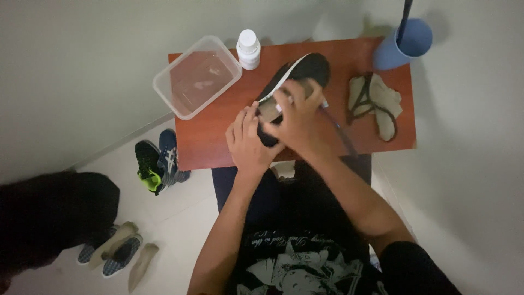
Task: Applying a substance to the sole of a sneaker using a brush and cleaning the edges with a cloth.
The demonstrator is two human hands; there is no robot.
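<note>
— Where is the shoe kept?
— A black shoe with a white sole edge is held on its side over the reddish bench, its heel end gripped by the left hand, fingers curled together.
— And the right hand?
— Its fingers are pinched on a thin brush against the shoe. A clear tub, white bottle, blue cup and rag are set around.

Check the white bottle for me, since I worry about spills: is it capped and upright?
Capped and upright. The white bottle stands on the red-brown table beside the clear plastic container, with its white cap on.
</note>
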